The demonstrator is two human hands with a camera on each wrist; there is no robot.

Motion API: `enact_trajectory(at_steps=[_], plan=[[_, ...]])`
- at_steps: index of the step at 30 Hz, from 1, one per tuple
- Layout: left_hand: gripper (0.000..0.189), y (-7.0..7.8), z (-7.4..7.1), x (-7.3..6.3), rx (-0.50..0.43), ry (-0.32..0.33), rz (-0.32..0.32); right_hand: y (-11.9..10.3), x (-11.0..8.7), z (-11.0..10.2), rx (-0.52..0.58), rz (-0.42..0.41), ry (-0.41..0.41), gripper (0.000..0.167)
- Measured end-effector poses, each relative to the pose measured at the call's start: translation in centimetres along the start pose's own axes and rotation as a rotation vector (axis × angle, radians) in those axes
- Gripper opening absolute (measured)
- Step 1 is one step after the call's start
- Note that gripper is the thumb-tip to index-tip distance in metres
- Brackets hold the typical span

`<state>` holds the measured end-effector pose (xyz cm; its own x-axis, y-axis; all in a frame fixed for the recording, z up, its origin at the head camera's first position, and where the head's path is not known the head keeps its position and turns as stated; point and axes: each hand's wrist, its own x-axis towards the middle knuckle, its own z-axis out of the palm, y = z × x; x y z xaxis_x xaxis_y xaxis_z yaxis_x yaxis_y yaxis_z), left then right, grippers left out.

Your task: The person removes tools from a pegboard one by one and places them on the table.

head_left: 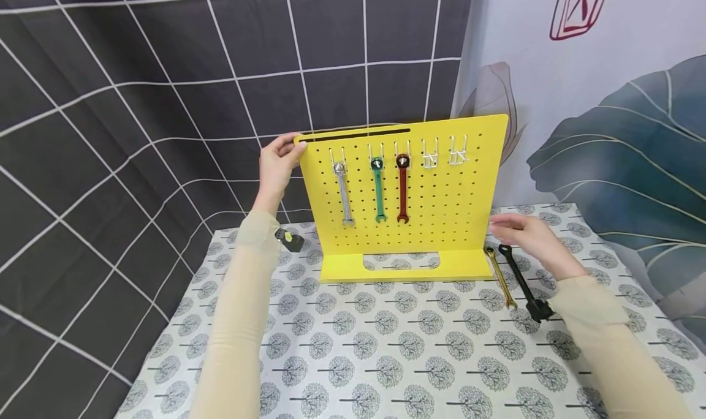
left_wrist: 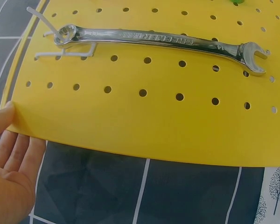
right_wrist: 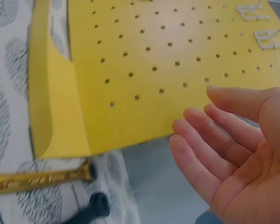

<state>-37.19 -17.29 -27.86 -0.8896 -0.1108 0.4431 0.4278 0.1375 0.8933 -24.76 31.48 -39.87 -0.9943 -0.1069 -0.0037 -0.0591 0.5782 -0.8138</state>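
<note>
A yellow pegboard stand (head_left: 441, 214) stands upright on the table. My left hand (head_left: 276, 169) pinches its upper left corner, the thumb in front and the other fingers behind the edge in the left wrist view. A silver wrench (left_wrist: 154, 39), a green wrench (head_left: 379, 192) and a dark red wrench (head_left: 402, 189) hang from white hooks on the board. Beside the board's lower right edge is my right hand (head_left: 532, 241), its fingers loosely bent with nothing in them; in the right wrist view the thumb overlaps the board.
On the table right of the board lie a gold wrench (head_left: 501, 278) and a black wrench (head_left: 518, 275). Two white hooks (head_left: 444, 154) at the board's upper right carry no wrench. A dark gridded cloth (head_left: 220, 57) hangs behind. The tablecloth (head_left: 386, 345) has a tree print.
</note>
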Motion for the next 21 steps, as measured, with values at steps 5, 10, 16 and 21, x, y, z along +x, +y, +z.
enact_trajectory(at_steps=[5,10,16,21], plan=[[0.03,0.0,0.0,0.0,-0.001,-0.002,-0.003,-1.3,1.1,0.5,0.029,-0.032,-0.012,0.064],[0.03,0.0,0.0,0.0,-0.012,-0.002,-0.012,-2.7,2.2,1.3,0.072,-0.045,-0.019,0.064],[0.03,0.1,0.0,0.0,-0.014,-0.005,-0.016,-4.5,3.4,2.3,0.113,-0.068,-0.048,0.061],[0.03,0.2,-0.1,0.0,-0.011,-0.007,-0.02,-5.3,4.6,3.2,0.139,-0.09,-0.057,0.058]])
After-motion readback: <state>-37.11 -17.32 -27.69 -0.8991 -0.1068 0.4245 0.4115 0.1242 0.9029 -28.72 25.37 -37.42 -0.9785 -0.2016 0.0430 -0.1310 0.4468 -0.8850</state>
